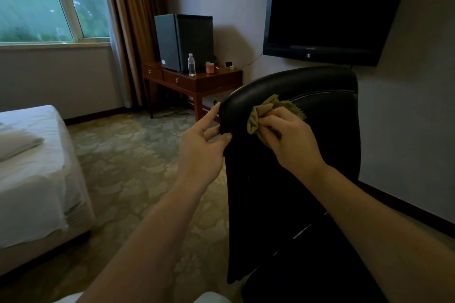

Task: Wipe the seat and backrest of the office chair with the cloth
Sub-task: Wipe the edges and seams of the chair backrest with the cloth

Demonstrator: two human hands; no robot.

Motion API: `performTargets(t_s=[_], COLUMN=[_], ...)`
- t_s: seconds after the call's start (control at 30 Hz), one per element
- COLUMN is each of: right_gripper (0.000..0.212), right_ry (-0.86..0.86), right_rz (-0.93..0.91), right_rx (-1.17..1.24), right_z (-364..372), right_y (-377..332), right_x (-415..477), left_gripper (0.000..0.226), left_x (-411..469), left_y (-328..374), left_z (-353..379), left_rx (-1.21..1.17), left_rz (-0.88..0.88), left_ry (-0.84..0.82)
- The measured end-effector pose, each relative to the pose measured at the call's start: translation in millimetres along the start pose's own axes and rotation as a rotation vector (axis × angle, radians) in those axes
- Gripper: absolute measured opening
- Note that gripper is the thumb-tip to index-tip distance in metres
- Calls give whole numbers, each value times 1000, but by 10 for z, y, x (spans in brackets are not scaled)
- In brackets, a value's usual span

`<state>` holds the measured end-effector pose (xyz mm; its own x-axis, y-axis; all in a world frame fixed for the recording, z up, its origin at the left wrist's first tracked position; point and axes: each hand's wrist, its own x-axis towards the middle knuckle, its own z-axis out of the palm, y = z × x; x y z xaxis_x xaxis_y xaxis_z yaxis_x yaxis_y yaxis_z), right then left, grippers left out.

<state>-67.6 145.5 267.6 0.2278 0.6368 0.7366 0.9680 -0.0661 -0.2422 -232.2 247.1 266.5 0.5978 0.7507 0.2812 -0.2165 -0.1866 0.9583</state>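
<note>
Holding the soft, light cloth (261, 113) bunched up, the right grip (290, 140) presses it on the top of the black backrest (307, 81). The left grip (202, 152) pinches the backrest's side edge, a good place to steady it. It looks stiff and slippery.

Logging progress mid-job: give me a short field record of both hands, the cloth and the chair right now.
left hand: pinches side edge of backrest, thumb in front
right hand: holds bunched cloth against upper backrest
cloth: olive-green, crumpled, touching backrest
backrest: black, upright
seat: too dark to make out
behind chair: wall-mounted TV
</note>
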Motion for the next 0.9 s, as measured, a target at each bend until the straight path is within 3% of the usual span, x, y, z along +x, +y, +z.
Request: performTargets(t_s=[0.27,0.57,0.8,0.9], right_gripper=[11,17,11,9], right_ry=[136,114,135,137], right_rz=[272,101,293,263], right_rx=[39,1,32,6], right_z=[-24,121,-38,33], right_y=[249,-42,248,15], right_x=[209,8,158,88], left_gripper=[67,66,63,63], left_x=[1,-14,-158,-218], left_y=[-28,-23,-2,-7], left_z=[42,37,6,5], left_rx=[45,52,77,82], left_rz=[55,61,70,92], left_ry=[44,33,54,86])
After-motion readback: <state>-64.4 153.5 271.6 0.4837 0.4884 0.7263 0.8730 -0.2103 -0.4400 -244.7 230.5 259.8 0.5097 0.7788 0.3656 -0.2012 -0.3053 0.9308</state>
